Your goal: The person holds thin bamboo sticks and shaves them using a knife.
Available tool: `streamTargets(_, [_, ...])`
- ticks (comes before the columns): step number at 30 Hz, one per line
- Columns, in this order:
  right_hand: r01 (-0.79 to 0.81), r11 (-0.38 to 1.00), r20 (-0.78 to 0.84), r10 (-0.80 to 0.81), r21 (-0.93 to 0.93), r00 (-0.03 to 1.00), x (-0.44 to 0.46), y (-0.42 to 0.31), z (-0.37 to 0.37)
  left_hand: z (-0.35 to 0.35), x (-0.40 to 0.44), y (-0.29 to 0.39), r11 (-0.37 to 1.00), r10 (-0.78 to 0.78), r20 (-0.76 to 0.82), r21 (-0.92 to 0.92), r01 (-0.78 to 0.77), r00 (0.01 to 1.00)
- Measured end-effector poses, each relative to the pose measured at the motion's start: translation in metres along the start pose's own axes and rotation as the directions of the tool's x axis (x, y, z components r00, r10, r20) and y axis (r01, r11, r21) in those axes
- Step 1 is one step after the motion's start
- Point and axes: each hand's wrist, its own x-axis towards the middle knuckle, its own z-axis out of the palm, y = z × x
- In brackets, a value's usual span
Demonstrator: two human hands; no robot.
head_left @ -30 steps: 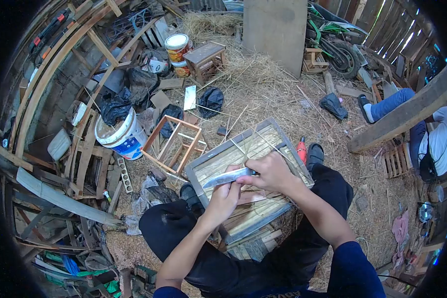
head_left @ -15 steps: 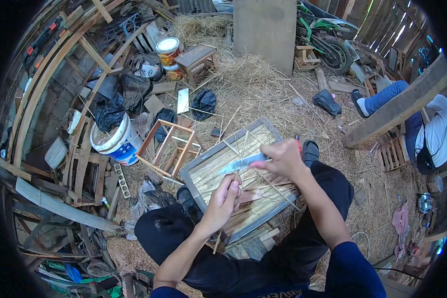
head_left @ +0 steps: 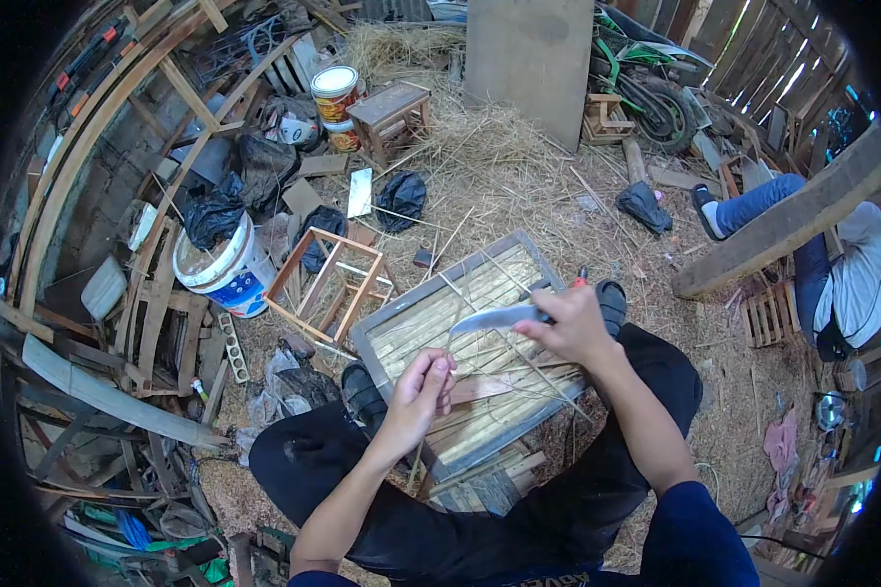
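My right hand (head_left: 570, 325) is closed around the handle of a knife, whose broad, slightly curved blade (head_left: 494, 319) points left. Pinched between the thumb and fingers of my left hand (head_left: 421, 385) is a thin strip (head_left: 417, 460), apparently bamboo, running down towards my lap. The blade's tip is just above my left hand, near the strip's upper end; whether they touch I cannot tell. Below both hands lies a grey-framed panel (head_left: 519, 430) with pale slats and several loose thin sticks across it.
A small wooden frame (head_left: 357, 303) stands left of the panel, beside a white bucket (head_left: 255, 284). Further back are paint cans (head_left: 336, 93) and a stool (head_left: 390, 103). At right, a slanted wooden post (head_left: 783, 225) stands before a seated person (head_left: 857, 254). Straw covers the floor.
The knife blade has swung from lying across the strip to a place slightly further up, with its flat more visible. My left hand has shifted a little left and down.
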Motion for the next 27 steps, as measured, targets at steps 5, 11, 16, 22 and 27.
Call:
streamTargets(5, [0.097, 0.990, 0.165, -0.114, 0.103, 0.980, 0.009, -0.028, 0.020, 0.013, 0.006, 0.004, 0.935, 0.153, -0.028, 0.328, -0.135, 0.988])
streamTargets(11, [0.098, 0.960, 0.123, -0.134, 0.263, 0.983, 0.013, -0.041, 0.040, 0.024, 0.005, 0.015, 0.854, 0.209, 0.034, 0.481, -0.199, 0.977])
streamTargets(16, [0.174, 0.969, 0.107, -0.194, 0.175, 0.975, 0.019, -0.032, 0.032, 0.029, 0.001, 0.027, 0.873, 0.123, 0.063, 0.468, -0.138, 0.990])
streamTargets(22, [0.302, 0.949, 0.015, -0.305, 0.085, 0.952, 0.012, -0.024, 0.020, 0.029, 0.005, 0.018, 0.900, 0.105, 0.185, 0.400, -0.173, 0.977])
streamTargets(27, [0.277, 0.961, 0.011, -0.277, -0.009, 0.961, 0.007, -0.019, 0.012, 0.032, 0.003, 0.018, 0.884, 0.103, 0.189, 0.432, -0.177, 0.977])
